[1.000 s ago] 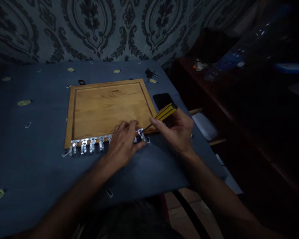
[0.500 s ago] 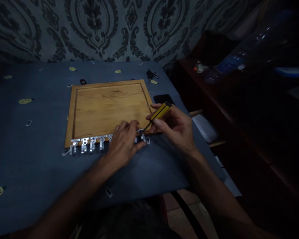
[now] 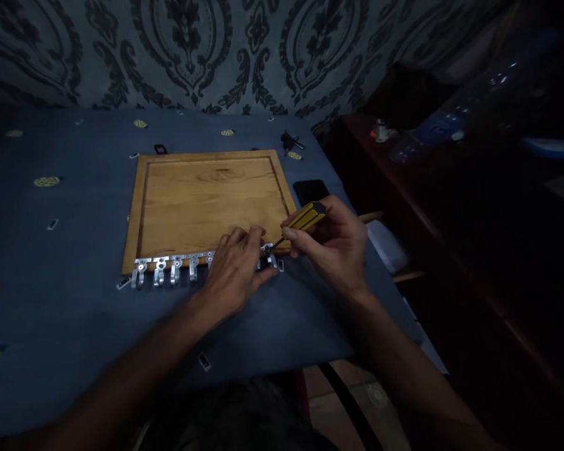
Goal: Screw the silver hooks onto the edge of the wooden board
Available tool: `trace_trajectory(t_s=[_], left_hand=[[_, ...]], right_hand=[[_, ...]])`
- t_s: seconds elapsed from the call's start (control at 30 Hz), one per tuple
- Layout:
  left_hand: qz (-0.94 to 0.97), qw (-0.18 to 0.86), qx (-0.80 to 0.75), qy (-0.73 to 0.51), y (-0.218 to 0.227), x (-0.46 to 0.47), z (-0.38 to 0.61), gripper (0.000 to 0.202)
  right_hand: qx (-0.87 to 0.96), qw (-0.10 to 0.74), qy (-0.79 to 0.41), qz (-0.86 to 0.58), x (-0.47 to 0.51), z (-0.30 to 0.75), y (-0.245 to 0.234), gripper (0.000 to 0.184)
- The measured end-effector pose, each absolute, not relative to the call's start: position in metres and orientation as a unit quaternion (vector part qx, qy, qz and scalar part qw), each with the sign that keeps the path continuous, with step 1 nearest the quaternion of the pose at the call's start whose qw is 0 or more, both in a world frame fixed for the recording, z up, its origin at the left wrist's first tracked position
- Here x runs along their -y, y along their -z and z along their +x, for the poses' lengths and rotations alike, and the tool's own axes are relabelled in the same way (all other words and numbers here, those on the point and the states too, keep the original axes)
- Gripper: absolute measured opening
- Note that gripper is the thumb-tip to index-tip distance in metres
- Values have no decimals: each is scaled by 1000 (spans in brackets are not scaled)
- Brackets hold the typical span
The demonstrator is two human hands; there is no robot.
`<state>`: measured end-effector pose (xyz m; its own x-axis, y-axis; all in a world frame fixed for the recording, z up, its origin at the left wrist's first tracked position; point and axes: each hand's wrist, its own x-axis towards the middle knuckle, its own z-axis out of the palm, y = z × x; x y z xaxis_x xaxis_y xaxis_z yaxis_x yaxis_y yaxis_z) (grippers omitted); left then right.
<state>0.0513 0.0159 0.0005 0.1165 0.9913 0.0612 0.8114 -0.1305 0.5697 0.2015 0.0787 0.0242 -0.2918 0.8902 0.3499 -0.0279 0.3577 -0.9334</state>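
Note:
A framed wooden board lies flat on the table. Along its near edge runs a silver metal hook rail with several hooks hanging over the edge. My left hand grips the rail toward its right end, fingers on top and thumb low by the last hook; it hides part of the rail. In my right hand is a yellow-and-black screwdriver, held slanted between thumb and fingers. Its tip meets the rail near the right end hook, at what looks like a screw; the exact contact is too small to make out.
Blue patterned cloth covers the table. Beyond the board's right side lie a dark phone and a small black object. A black ring-like piece sits behind the board. To the right, a clear bottle rests on dark furniture.
The view has shifted slightly. My right hand has turned the screwdriver a little lower and flatter, its tip staying at the rail's right end. My left hand keeps its place on the rail.

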Motion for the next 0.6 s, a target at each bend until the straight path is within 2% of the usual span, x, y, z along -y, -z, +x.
trace_trajectory(t_s=[0.13, 0.4, 0.6], left_hand=[[714, 208, -631, -219, -3, -16, 52, 52], [720, 210, -638, -173, -15, -18, 53, 46], [724, 214, -632, -173, -14, -18, 51, 46]], right_hand=[[668, 492, -435, -350, -79, 201, -27, 28], [753, 384, -440, -303, -84, 217, -41, 24], [768, 422, -375, -302, -85, 215, -38, 20]])
